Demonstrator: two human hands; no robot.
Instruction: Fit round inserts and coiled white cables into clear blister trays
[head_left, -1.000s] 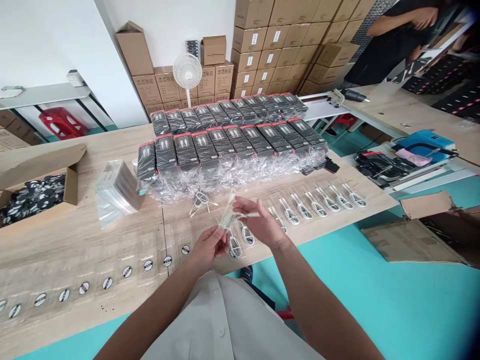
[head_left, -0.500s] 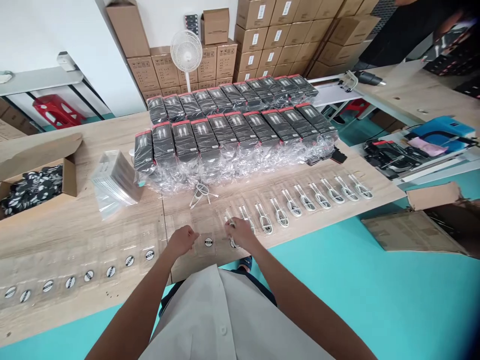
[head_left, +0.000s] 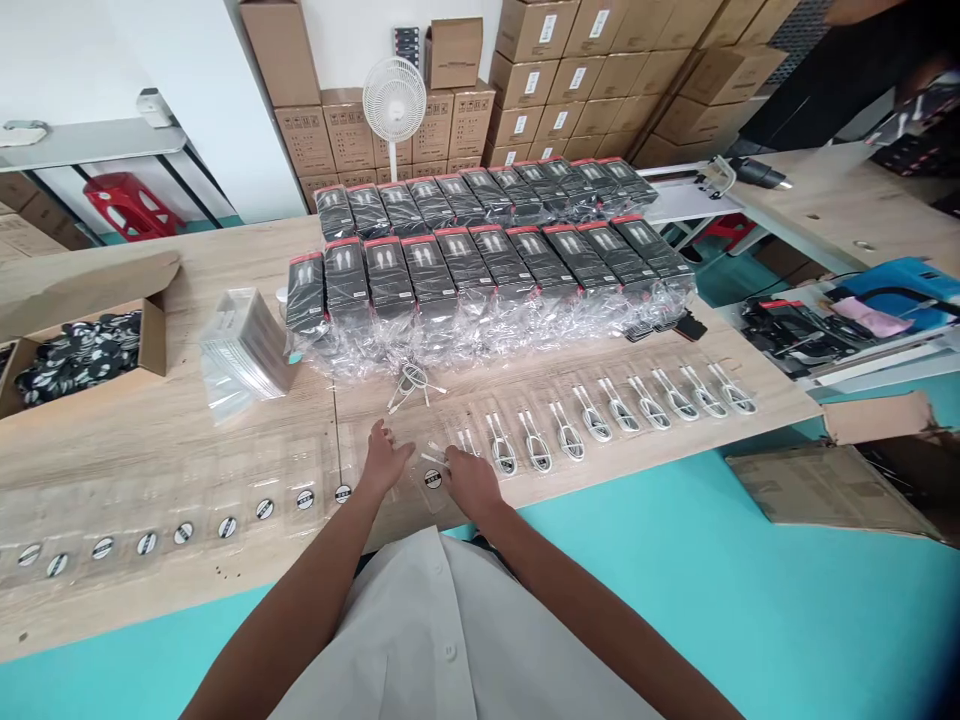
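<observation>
In the head view, the right hand (head_left: 472,482) is low over the counter (head_left: 525,370), its grip pinching a white cable (head_left: 433,457) whose pale ends poke out past the fingertips at ten o'clock. A round label (head_left: 433,479), black and white, shows just beside that grip at nine o'clock, below the cable ends. The left hand (head_left: 384,462) is near, at nine o'clock from the right, its grip spread, the thumb standing away from the fingers; whether it touches the counter or a clear tray under it I cannot tell.

From the right hand towards two o'clock runs a row of coiled cables (head_left: 596,415), each in its own clear tray. From the left hand, between eight and nine o'clock, more clear trays (head_left: 281,500) lie in a line, each showing a round label at its lower end. A loose cable (head_left: 412,378) rests at one o'clock from the left hand, apart from both rows. Beyond it, two ranks of black boxes (head_left: 424,275) stand in crumpled plastic wrap. At ten o'clock from the left hand is a bagged stack of clear trays (head_left: 247,345); farther off that way, a carton (head_left: 154,340) is filled with small black-and-white pieces. A white fan (head_left: 394,100) stands at twelve o'clock, behind the boxes.
</observation>
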